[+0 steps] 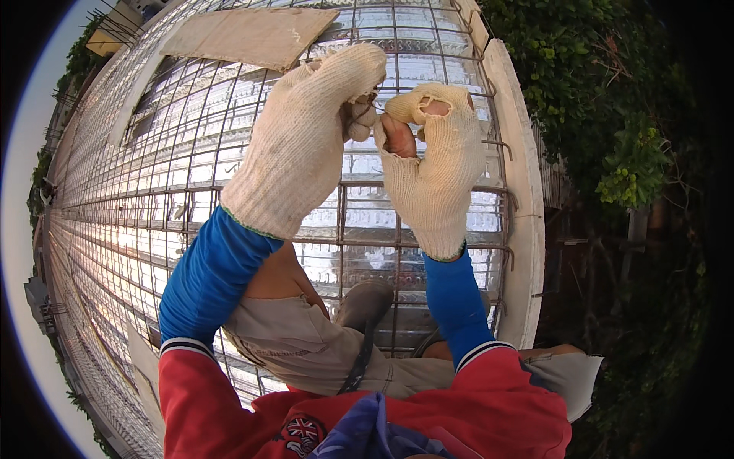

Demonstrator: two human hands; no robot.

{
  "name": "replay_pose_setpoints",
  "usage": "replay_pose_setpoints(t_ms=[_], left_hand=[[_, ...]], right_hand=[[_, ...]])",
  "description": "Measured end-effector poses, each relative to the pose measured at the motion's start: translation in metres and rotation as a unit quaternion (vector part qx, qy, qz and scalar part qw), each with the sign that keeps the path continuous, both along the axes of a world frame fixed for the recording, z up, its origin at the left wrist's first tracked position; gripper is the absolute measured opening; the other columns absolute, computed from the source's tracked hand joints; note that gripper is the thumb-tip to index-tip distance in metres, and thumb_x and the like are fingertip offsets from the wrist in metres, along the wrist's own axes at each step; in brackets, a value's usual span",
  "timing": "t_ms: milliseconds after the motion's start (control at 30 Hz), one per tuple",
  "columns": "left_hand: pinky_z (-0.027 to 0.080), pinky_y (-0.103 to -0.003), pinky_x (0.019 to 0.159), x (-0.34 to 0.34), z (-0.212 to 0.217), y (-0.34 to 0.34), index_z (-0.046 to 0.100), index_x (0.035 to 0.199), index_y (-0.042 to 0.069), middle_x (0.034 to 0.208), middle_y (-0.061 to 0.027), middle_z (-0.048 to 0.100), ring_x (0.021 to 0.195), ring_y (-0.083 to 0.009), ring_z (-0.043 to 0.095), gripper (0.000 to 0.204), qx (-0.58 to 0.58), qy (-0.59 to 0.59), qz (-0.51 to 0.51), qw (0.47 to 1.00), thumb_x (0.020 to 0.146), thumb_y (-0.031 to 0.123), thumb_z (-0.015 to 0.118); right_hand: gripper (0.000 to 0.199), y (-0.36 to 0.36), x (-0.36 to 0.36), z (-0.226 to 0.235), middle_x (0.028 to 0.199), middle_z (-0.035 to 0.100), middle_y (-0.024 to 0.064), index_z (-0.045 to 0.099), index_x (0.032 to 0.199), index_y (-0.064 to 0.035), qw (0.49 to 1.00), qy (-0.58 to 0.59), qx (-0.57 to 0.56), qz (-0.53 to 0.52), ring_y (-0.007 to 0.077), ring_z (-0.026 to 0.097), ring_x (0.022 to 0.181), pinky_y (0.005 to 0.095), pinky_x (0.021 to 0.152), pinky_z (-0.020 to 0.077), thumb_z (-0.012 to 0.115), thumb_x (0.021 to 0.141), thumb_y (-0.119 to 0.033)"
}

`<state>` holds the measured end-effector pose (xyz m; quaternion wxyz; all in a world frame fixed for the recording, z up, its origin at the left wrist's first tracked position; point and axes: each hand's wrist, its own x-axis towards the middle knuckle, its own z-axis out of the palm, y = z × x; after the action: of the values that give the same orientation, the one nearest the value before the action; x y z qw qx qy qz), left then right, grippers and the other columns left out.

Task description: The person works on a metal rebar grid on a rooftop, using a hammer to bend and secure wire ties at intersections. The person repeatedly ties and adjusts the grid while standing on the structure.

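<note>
Head view showed me the left hand (317, 122) and right hand (434, 149), in torn cream knit gloves (271, 172), curled close together above the dark steel-bar grid (342, 183); what they pinched, I couldn't tell. Frayed holes could snag its bars.

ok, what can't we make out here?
All in the head view:
- left hand: its grip, hidden by its own glove
- right hand: anything pinched there, too small to tell
- shoe: rear part, hidden by the trousers
- rebar mesh: far-left bars, too small to count
</note>
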<state>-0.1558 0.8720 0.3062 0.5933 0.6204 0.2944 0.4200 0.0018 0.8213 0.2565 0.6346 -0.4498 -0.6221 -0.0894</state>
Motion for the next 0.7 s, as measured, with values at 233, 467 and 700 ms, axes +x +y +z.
replay_pose_setpoints(t_ms=[233, 467, 700], left_hand=[[0.052, -0.032, 0.082, 0.011, 0.007, -0.01, 0.067, 0.121, 0.002, 0.11, -0.0085, 0.068, 0.091, -0.0166, 0.063, 0.028, -0.067, -0.128, 0.058, 0.988, 0.106, 0.025, 0.063], [0.055, -0.03, 0.08, 0.024, 0.017, -0.017, 0.068, 0.116, 0.002, 0.1, -0.0069, 0.072, 0.085, -0.0148, 0.068, 0.021, -0.088, -0.089, 0.015, 0.992, 0.103, 0.018, 0.067], [0.055, -0.03, 0.076, 0.032, 0.012, -0.017, 0.067, 0.115, 0.003, 0.096, -0.0051, 0.071, 0.083, -0.0134, 0.068, 0.021, -0.089, -0.115, 0.061, 0.988, 0.103, 0.02, 0.069]], right_hand=[[0.037, -0.003, 0.0, -0.001, 0.102, 0.068, 0.0046, 0.067, 0.108, -0.0022, 0.972, 0.179, -0.079, 0.129, 0.0152, 0.066, 0.085, 0.0284, 0.072, 0.0533, 0.089, 0.079, -0.005], [0.041, -0.004, 0.008, 0.018, 0.086, 0.072, 0.0084, 0.073, 0.104, 0.0014, 0.944, 0.253, -0.136, 0.161, 0.0142, 0.069, 0.078, 0.0275, 0.067, 0.0562, 0.094, 0.075, -0.018], [0.025, -0.011, 0.015, 0.036, 0.086, 0.074, 0.0085, 0.075, 0.103, 0.003, 0.853, 0.391, -0.226, 0.262, 0.0144, 0.072, 0.079, 0.0267, 0.069, 0.0573, 0.08, 0.086, -0.015]])
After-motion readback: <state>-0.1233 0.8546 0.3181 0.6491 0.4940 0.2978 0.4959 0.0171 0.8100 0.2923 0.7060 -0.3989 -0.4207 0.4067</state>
